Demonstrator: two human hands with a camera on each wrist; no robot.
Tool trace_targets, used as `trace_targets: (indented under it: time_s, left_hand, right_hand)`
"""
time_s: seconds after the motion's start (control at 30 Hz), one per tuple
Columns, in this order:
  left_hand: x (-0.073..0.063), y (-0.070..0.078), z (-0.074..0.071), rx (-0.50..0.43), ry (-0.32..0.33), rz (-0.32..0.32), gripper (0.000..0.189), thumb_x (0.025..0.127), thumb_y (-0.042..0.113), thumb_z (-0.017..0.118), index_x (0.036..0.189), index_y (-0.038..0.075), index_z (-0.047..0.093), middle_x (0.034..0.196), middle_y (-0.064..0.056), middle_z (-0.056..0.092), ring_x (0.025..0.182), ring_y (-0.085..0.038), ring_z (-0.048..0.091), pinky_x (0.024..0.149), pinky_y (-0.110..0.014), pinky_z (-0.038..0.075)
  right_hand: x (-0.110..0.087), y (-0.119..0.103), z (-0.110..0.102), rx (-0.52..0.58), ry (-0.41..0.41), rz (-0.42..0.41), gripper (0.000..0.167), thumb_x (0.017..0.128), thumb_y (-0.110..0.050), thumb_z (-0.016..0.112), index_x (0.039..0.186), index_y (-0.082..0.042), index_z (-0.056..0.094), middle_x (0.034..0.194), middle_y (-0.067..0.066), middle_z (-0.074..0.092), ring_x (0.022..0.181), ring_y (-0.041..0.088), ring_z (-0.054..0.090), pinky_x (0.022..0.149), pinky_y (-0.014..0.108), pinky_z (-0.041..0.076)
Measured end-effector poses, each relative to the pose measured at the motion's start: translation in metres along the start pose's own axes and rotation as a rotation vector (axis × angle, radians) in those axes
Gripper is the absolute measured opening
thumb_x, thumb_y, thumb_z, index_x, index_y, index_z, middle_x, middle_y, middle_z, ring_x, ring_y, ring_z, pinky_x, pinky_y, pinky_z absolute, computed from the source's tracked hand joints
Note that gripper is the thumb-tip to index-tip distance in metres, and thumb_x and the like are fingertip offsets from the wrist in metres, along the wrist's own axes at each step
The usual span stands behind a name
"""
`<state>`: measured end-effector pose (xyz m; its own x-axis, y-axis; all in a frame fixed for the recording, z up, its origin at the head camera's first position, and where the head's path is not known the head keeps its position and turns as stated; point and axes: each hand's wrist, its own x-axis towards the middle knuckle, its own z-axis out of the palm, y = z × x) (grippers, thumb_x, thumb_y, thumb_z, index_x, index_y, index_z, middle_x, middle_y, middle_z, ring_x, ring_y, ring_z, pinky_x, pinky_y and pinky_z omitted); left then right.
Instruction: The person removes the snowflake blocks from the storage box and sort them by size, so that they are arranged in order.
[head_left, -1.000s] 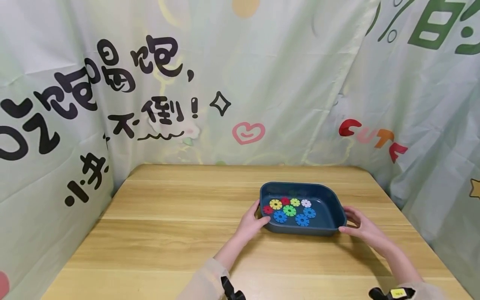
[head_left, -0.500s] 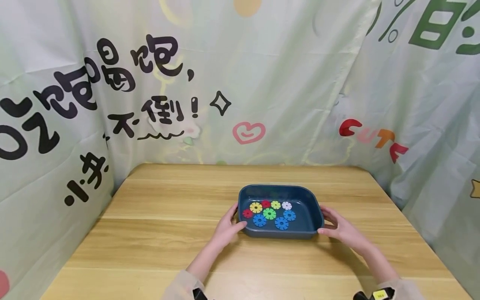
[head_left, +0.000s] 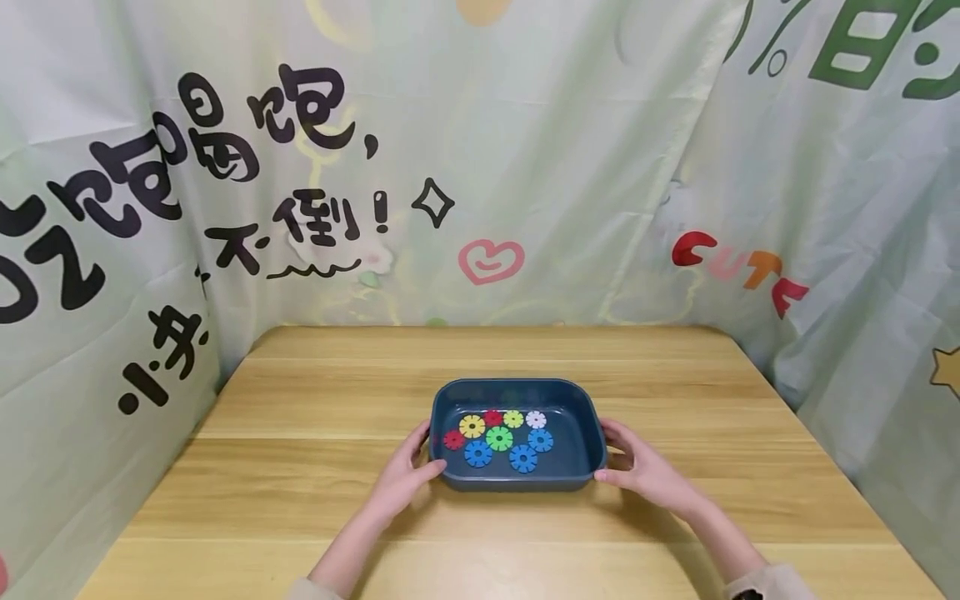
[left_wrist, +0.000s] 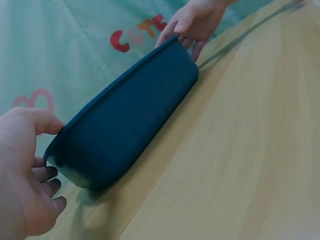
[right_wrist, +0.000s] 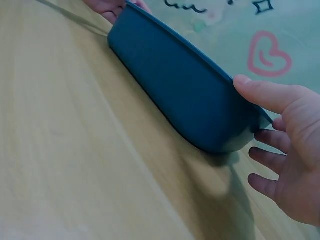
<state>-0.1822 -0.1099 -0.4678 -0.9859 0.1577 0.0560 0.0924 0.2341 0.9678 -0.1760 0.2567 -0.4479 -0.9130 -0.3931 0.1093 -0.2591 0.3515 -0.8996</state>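
A dark blue rectangular plastic basin (head_left: 517,485) with rounded corners is held between two hands, close over the wooden table. Inside it lie several flat notched discs in red, yellow, green, white and blue, among them a green disc (head_left: 499,438). The left hand (head_left: 401,475) grips the basin's left end, thumb at the near corner of the rim and fingers along the end wall. At the right end, the right hand (head_left: 641,471) holds it the same way. Both wrist views show the basin's outer wall (left_wrist: 125,110), with each thumb at the rim; the discs are hidden there.
The wooden table (head_left: 300,500) extends on all sides of the basin. Printed cloth curtains (head_left: 562,167) with lettering and a pink heart hang behind the table and along both sides.
Both hands have carried the basin leftward and slightly nearer, from the right side of the table to about its middle. The discs have stayed in the same arrangement inside.
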Motion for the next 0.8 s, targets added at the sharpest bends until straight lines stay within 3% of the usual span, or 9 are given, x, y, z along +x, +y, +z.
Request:
trace_targets:
  time_s: [0.3,0.8]
  left_hand:
    - [-0.023,-0.005,-0.029,0.032,0.026,-0.026,0.067,0.082,0.007,0.066,0.141,-0.002,0.034,0.144,-0.024,0.032,0.133,-0.039,0.026,0.107,-0.049,0.023]
    - [-0.047,0.001,-0.053,0.027,0.004,-0.034,0.065,0.082,0.004,0.066,0.140,-0.002,0.036,0.145,-0.024,0.030,0.134,-0.041,0.023,0.107,-0.049,0.022]
  right_hand:
    - [0.003,-0.010,0.028,0.014,-0.030,-0.090,0.070,0.083,-0.005,0.068,0.135,0.015,0.025,0.129,0.036,0.041,0.116,0.050,0.042,0.091,0.053,0.042]
    - [-0.001,-0.017,0.052,0.007,-0.036,-0.098,0.065,0.084,-0.008,0.068,0.132,0.013,0.030,0.127,0.033,0.044,0.114,0.047,0.046,0.089,0.050,0.044]
